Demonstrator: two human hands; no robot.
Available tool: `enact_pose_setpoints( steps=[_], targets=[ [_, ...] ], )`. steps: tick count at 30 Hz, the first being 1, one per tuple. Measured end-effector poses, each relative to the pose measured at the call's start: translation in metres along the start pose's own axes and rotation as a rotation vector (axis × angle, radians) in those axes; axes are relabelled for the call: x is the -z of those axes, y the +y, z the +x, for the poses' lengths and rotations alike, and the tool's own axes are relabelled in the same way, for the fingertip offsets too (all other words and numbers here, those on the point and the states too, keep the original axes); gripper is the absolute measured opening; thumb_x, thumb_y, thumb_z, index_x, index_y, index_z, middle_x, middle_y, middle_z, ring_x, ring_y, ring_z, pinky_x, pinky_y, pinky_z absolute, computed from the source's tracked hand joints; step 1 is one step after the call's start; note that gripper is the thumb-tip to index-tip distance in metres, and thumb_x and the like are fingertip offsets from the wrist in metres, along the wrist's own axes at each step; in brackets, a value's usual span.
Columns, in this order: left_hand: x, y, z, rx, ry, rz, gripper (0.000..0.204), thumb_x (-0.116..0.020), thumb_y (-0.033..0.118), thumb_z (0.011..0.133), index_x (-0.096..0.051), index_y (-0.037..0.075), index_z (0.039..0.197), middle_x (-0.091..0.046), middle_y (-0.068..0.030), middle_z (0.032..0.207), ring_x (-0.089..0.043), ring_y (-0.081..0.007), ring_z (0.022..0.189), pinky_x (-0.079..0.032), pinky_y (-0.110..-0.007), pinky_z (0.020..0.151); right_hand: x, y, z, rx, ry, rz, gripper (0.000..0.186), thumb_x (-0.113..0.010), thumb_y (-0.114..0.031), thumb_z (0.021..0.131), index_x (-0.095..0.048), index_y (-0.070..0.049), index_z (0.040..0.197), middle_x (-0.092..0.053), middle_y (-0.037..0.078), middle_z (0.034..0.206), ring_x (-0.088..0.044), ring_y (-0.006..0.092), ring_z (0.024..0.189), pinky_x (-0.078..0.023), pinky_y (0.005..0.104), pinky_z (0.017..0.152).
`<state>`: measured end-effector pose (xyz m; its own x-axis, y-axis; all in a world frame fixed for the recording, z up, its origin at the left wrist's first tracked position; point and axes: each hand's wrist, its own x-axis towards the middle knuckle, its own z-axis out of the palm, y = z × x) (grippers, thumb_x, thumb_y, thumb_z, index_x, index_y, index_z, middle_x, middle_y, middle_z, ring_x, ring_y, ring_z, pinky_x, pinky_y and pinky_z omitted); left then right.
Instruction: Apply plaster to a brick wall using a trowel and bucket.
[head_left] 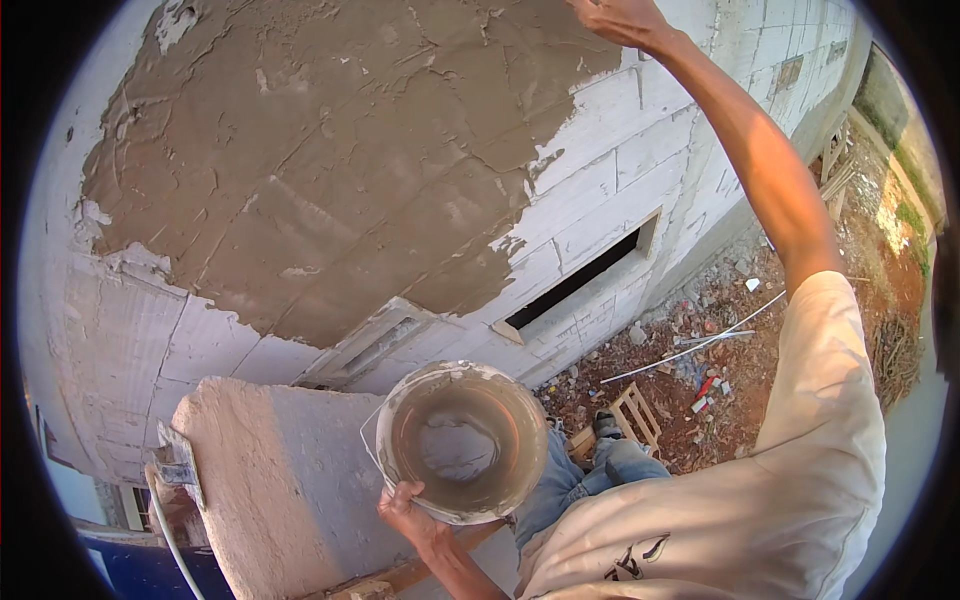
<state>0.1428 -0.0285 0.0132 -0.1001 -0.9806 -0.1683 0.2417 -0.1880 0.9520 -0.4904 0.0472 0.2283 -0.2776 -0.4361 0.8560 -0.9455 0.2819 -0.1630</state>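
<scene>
My left hand (403, 511) is closed on the rim of a round, mortar-crusted bucket (522, 420), thumb over the edge. A small pool of wet grey mortar (460, 447) lies at its bottom, and a wire handle (367, 437) hangs at its left. My right arm is stretched up to the wall. Only part of my right hand (618, 20) shows at the top edge, its fingers cut off, so whatever it may hold is hidden. It is at the right border of a wide patch of wet brown-grey plaster (350, 160) on the white block wall (610, 150).
A rough concrete ledge (300, 470) juts out beside the bucket, with a mortar-smeared flat metal tool (180, 467) at its left edge. A dark window opening (575, 282) is in the wall. Far below lie a wooden crate (636, 415), a pale rod (690, 348) and rubble (690, 400).
</scene>
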Motion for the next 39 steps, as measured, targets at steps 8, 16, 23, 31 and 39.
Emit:
enact_pose_setpoints(
  steps=[8,16,23,31,39],
  targets=[
    [0.002,0.007,-0.007,0.012,0.076,0.002,0.031,-0.058,0.001,0.066,-0.067,-0.008,0.093,-0.070,-0.0149,0.089,-0.068,-0.0253,0.073,-0.059,-0.036,0.072,-0.090,0.027,-0.170,0.261,-0.665,-0.326,0.036,-0.067,-0.040,0.094,-0.064,-0.005,0.100,-0.069,0.016,0.087,-0.071,0.0363,0.081,-0.054,0.0482,0.072],
    [0.015,0.007,-0.013,-0.022,0.195,0.099,0.021,-0.058,0.003,0.061,-0.064,-0.004,0.079,-0.067,-0.0095,0.083,-0.061,-0.0213,0.071,-0.052,-0.033,0.071,-0.010,0.040,-0.021,0.296,-0.059,-0.261,0.027,-0.072,-0.030,0.089,-0.061,-0.006,0.094,-0.065,0.011,0.074,-0.065,0.0343,0.066,-0.051,0.0441,0.059],
    [0.009,-0.001,-0.004,0.011,0.138,0.040,0.024,-0.057,0.001,0.061,-0.065,-0.006,0.083,-0.069,-0.0109,0.085,-0.062,-0.0219,0.071,-0.052,-0.033,0.071,0.008,0.084,0.076,0.159,0.168,-0.028,0.029,-0.064,-0.032,0.095,-0.069,-0.006,0.083,-0.067,0.022,0.069,-0.067,0.0411,0.064,-0.052,0.0515,0.060],
    [0.001,0.000,-0.002,0.029,0.095,0.021,0.026,-0.055,-0.003,0.066,-0.065,-0.008,0.090,-0.069,-0.0140,0.089,-0.066,-0.0232,0.075,-0.056,-0.035,0.074,-0.092,-0.002,-0.043,-0.357,-0.200,0.627,0.044,-0.056,-0.043,0.109,-0.056,-0.006,0.085,-0.049,-0.002,0.062,-0.042,0.0073,0.051,-0.036,0.0273,0.047],
    [-0.011,-0.006,0.001,-0.022,0.053,0.108,0.018,-0.057,-0.002,0.074,-0.070,-0.005,0.085,-0.068,-0.0075,0.077,-0.063,-0.0149,0.068,-0.053,-0.030,0.069,-0.034,0.010,-0.264,-1.040,-0.509,0.574,0.055,-0.049,-0.055,0.108,-0.061,-0.005,0.088,-0.046,-0.002,0.058,-0.040,0.0087,0.043,-0.033,0.0282,0.039]
  ],
)
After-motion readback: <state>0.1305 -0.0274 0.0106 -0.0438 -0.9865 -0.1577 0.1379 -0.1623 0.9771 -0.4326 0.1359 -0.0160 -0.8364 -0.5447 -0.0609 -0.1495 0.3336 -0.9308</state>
